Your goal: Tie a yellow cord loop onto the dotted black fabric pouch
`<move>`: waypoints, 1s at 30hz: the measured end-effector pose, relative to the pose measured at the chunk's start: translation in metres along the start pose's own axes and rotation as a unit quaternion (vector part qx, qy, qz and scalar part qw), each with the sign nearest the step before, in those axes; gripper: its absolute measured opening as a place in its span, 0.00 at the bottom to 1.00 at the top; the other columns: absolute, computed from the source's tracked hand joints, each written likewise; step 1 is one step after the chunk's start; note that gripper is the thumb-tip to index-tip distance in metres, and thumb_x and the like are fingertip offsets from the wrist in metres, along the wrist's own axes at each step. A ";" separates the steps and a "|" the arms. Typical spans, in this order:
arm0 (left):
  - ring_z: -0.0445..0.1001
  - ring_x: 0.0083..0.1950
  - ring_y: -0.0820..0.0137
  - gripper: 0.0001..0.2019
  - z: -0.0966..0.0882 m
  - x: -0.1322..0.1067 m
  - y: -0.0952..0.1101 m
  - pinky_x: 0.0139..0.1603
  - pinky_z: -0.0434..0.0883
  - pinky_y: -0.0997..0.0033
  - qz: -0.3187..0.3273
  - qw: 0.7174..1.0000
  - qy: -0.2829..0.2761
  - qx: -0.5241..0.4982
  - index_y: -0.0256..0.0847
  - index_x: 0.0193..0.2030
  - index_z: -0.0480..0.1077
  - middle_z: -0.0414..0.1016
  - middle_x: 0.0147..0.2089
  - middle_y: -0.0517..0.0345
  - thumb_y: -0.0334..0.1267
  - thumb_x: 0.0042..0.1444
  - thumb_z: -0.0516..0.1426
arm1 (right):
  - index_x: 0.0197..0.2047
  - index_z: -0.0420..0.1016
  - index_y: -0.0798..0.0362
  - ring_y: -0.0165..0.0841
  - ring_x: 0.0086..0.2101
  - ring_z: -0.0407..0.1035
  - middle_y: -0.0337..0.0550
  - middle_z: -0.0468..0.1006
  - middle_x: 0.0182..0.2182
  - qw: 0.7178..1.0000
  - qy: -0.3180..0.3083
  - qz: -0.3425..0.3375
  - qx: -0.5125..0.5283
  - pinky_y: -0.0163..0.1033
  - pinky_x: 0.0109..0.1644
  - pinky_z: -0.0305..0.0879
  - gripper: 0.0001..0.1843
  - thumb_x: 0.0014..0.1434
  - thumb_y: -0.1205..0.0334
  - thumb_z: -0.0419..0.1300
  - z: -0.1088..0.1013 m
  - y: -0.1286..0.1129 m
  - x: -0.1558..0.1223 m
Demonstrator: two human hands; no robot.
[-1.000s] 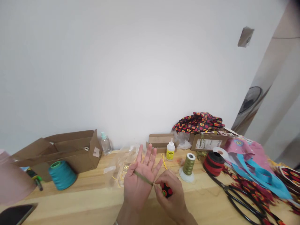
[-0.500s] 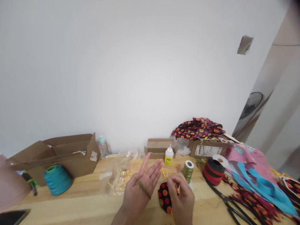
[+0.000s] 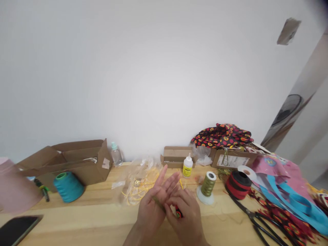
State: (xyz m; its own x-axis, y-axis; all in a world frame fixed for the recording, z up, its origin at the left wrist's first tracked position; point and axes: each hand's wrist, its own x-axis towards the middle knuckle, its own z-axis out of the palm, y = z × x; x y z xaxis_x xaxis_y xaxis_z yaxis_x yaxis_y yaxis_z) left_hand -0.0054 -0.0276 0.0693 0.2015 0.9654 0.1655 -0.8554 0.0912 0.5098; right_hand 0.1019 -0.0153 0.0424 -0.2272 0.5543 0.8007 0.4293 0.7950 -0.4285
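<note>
My left hand (image 3: 155,206) is palm up with fingers stretched out. A band of olive thread (image 3: 159,204) lies across its palm. My right hand (image 3: 185,215) meets the edge of that palm, thumb and forefinger pinched at the band's end. Mostly hidden beneath the right hand is a black patterned fabric piece (image 3: 178,214), with a yellow cord (image 3: 181,183) running up from behind it. To the right, an olive thread spool (image 3: 208,184) stands on a pale round base. A white glue bottle (image 3: 188,166) with a yellow label stands beyond the hands.
Black scissors (image 3: 252,215), a red-and-black roll (image 3: 238,184) and blue ribbon (image 3: 294,201) lie to the right. Yellow cord in a plastic bag (image 3: 140,181) sits left of the hands. Farther left are a teal spool (image 3: 68,188), a cardboard box (image 3: 84,171) and a phone (image 3: 19,229).
My right hand has moved left onto the edge of my left palm, meeting the olive band. It now covers most of the fabric piece. The view has shifted slightly.
</note>
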 end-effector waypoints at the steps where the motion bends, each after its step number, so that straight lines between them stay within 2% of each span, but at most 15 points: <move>1: 0.48 0.62 0.63 0.29 0.000 0.000 0.001 0.59 0.44 0.55 0.008 1.000 0.002 0.000 0.45 0.62 0.41 0.54 0.61 0.54 0.32 0.51 0.41 | 0.23 0.68 0.52 0.30 0.24 0.62 0.38 0.71 0.20 1.000 -0.003 -0.008 -0.004 0.35 0.27 0.54 0.06 0.45 0.73 0.57 0.000 0.000 0.000; 8: 0.49 0.61 0.67 0.34 -0.006 -0.002 0.002 0.61 0.43 0.57 0.059 0.998 0.015 -0.020 0.50 0.61 0.38 0.53 0.61 0.58 0.26 0.46 0.43 | 0.23 0.68 0.52 0.30 0.25 0.62 0.38 0.70 0.21 0.999 -0.034 -0.007 0.031 0.34 0.29 0.56 0.07 0.43 0.74 0.57 0.002 -0.002 -0.003; 13: 0.49 0.61 0.69 0.36 -0.008 -0.004 0.005 0.61 0.42 0.59 0.079 0.996 0.010 -0.046 0.52 0.61 0.35 0.55 0.60 0.59 0.24 0.46 0.43 | 0.23 0.66 0.53 0.30 0.26 0.62 0.39 0.67 0.22 0.990 -0.054 0.075 0.109 0.35 0.29 0.57 0.05 0.49 0.70 0.54 -0.006 0.000 0.000; 15: 0.49 0.61 0.69 0.37 -0.008 -0.004 0.006 0.61 0.42 0.60 0.080 0.996 0.002 -0.044 0.51 0.61 0.34 0.55 0.60 0.57 0.24 0.46 0.43 | 0.22 0.64 0.54 0.29 0.24 0.61 0.38 0.65 0.20 0.982 -0.045 0.118 0.138 0.34 0.27 0.57 0.08 0.52 0.69 0.52 -0.011 0.001 0.002; 17: 0.49 0.62 0.68 0.37 -0.008 -0.004 0.006 0.61 0.42 0.60 0.080 0.996 -0.003 -0.037 0.50 0.62 0.32 0.54 0.60 0.56 0.25 0.45 0.44 | 0.22 0.64 0.54 0.28 0.23 0.60 0.37 0.65 0.20 0.979 -0.035 0.133 0.149 0.34 0.27 0.57 0.09 0.53 0.68 0.51 -0.013 0.000 0.003; 23: 0.51 0.61 0.69 0.38 -0.004 -0.006 0.007 0.61 0.39 0.59 0.069 0.998 0.006 0.006 0.49 0.62 0.32 0.60 0.57 0.56 0.24 0.44 0.44 | 0.29 0.69 0.53 0.31 0.28 0.63 0.40 0.69 0.25 0.991 -0.075 0.054 0.094 0.37 0.32 0.59 0.03 0.49 0.68 0.56 -0.007 -0.006 -0.003; 30: 0.53 0.60 0.70 0.41 -0.003 -0.007 0.003 0.62 0.37 0.60 0.065 0.997 0.003 0.052 0.43 0.62 0.30 0.66 0.53 0.55 0.22 0.39 0.44 | 0.26 0.70 0.52 0.31 0.27 0.64 0.39 0.70 0.23 0.993 -0.068 0.039 0.085 0.37 0.31 0.59 0.02 0.47 0.67 0.59 0.001 -0.005 -0.006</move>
State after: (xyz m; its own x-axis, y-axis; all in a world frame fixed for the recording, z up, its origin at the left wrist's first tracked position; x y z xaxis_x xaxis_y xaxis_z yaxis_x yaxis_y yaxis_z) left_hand -0.0106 -0.0338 0.0674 0.0896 0.9688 0.2313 -0.8202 -0.0600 0.5690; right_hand 0.1001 -0.0227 0.0393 -0.3199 0.6349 0.7032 0.2987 0.7720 -0.5611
